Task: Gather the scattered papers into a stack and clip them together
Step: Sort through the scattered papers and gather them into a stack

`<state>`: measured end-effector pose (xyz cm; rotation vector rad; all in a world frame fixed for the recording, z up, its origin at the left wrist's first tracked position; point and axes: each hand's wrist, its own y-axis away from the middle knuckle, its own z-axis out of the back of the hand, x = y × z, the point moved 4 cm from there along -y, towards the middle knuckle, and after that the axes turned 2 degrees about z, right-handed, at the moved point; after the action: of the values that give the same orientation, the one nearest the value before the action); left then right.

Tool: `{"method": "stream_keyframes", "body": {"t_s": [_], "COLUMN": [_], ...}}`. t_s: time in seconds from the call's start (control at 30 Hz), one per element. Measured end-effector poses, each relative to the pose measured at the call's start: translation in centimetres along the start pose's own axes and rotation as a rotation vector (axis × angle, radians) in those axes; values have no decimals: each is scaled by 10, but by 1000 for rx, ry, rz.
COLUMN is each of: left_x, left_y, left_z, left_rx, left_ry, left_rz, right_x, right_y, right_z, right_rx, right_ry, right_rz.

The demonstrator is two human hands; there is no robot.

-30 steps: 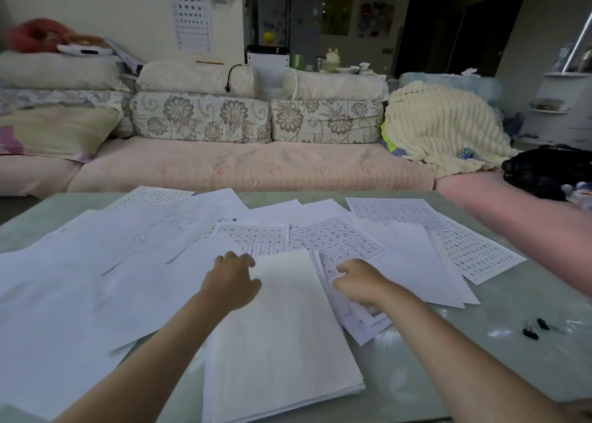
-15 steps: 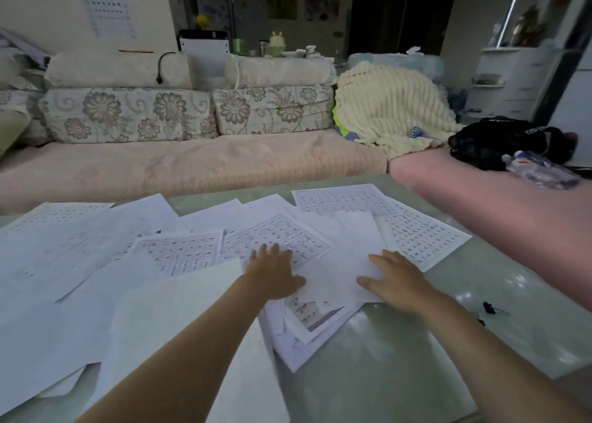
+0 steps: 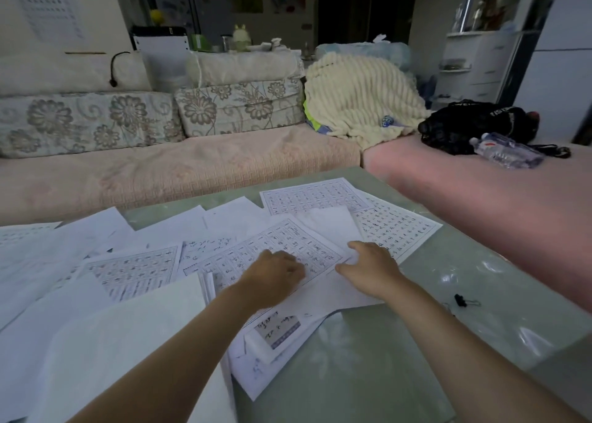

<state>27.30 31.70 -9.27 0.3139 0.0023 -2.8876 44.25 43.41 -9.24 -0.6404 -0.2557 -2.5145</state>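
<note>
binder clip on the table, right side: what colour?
Black body with silvery wire handles: the binder clip lies on the green table. Head view, the only one.

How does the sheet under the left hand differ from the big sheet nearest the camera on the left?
The gridded sheet under the left hand is printed with rows of boxed characters; the blank sheet shows a plain white face. The gridded sheet lies mid-table, skewed, overlapping other papers; the blank sheet lies at the near edge, with nothing on it but the left forearm crossing it. Both lie flat, unclipped.
</note>
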Motion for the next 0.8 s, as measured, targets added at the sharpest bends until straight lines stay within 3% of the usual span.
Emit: {"method": "stream_keyframes", "body": {"t_s": [0.1, 0.27, 0.4, 0.57, 0.7, 0.8], "left_x": [7, 55, 59, 54, 74, 79], "left_y": [-11, -15, -19, -33, -34, -33], "left_z": [3, 7, 0, 12, 15, 20], "left_rx": [30, 128, 105, 54, 124, 94], "left_ry": [88, -118, -159, -252, -98, -148], "left_rz": [15, 422, 450, 375, 473, 504], "right_x": [0, -7, -13, -22, -25, -26], "right_y": [-7, -19, -27, -35, -31, -27], "right_z": [3, 9, 10, 4, 7, 8], "right_rx": [-23, -155, -105, -54, 23, 78], "right_ry": [-194, -557, -742, -700, -589, -560], "right_rz": [-97, -259, -368, -424, -404, -391]}}
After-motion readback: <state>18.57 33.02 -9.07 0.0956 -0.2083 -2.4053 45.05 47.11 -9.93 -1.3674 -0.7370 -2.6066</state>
